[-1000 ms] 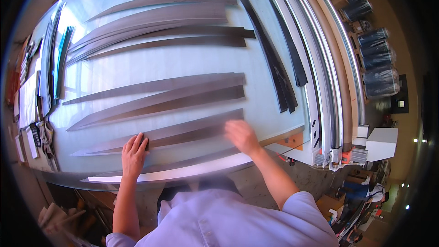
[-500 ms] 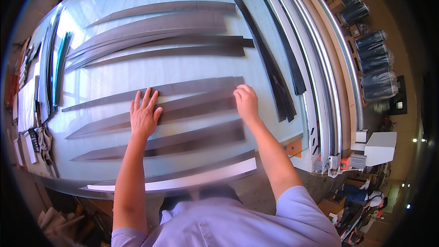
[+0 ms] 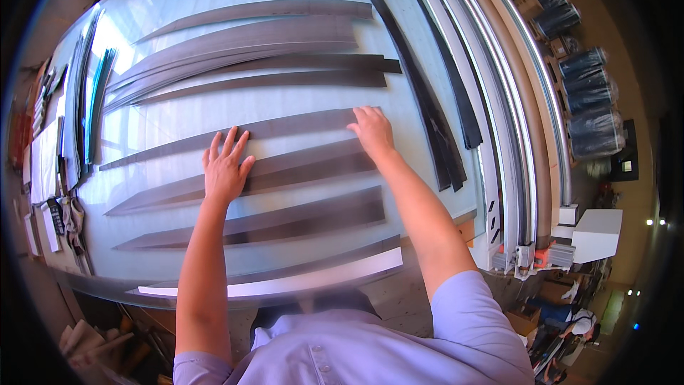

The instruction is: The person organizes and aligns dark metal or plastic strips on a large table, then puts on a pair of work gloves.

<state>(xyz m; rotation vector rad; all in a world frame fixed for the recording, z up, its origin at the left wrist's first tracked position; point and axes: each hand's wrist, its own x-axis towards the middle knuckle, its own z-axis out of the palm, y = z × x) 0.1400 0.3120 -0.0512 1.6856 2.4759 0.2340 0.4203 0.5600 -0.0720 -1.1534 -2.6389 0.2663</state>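
My left hand point(image 3: 226, 167) lies with spread fingers, its fingertips on a long grey tapering strip point(image 3: 299, 123) and its palm over the strip just below. At the upper strip's wide right end is my right hand point(image 3: 372, 132), its fingertips on the strip and its thumb held apart from them. Nearer to me is a second grey strip point(image 3: 313, 164), wide and tapering to the left. Below that lies a third grey strip point(image 3: 313, 212). A white strip point(image 3: 320, 277) runs along the table's near edge beside a dark one.
Several more grey strips point(image 3: 242, 46) are stacked farther away on the pale table point(image 3: 285, 103). Long black strips point(image 3: 420, 93) lie at the right, before metal rails point(image 3: 524, 114). Dark and teal strips point(image 3: 97, 107) lie at the left. Plastic-wrapped rolls point(image 3: 591, 103) stand beyond the rails.
My right hand has moved slightly up and left, from the second strip's end to the upper strip's end, and its fingers have loosened. The left hand has shifted slightly upward.
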